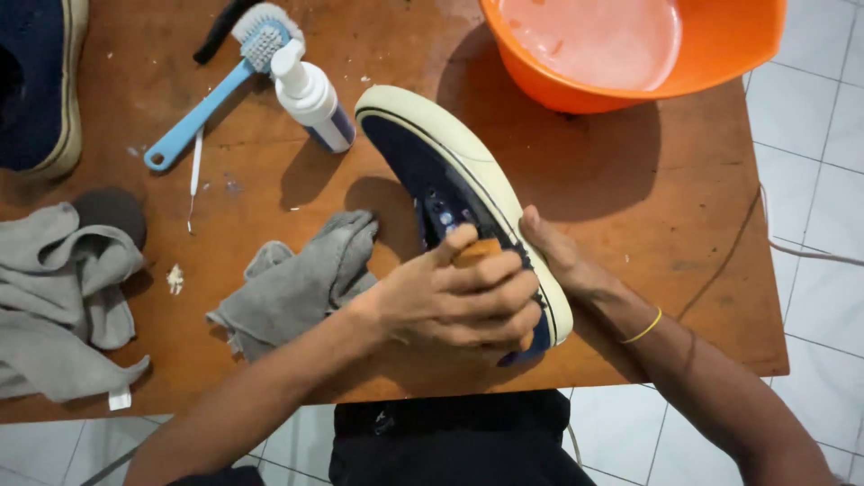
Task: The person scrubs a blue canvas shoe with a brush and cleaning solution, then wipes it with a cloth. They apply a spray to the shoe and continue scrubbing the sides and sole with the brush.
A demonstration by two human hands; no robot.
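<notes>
The navy shoe [454,193] with the cream sole is tipped on its side over the near middle of the wooden table [684,216], toe pointing far and left, heel toward the person. The right hand [562,256] props it from the right, palm and thumb flat against the sole near the heel; how far its fingers curl behind cannot be seen, so it reads as a brace more than a full clasp. The left hand [459,301] is closed over a small wooden brush [477,252], pressed to the canvas beside the eyelets. To work this well, it seems best to keep the brush flat on the cloth and use short strokes, with the bracing hand pushing back so the shoe does not roll. A grey rag [292,288] lies just left of the hands. Farther off are a white pump bottle [310,94], a blue-handled brush [211,94], and an orange basin [720,54] of soapy water at the far right. A second shoe [40,85] lies at the far left.
</notes>
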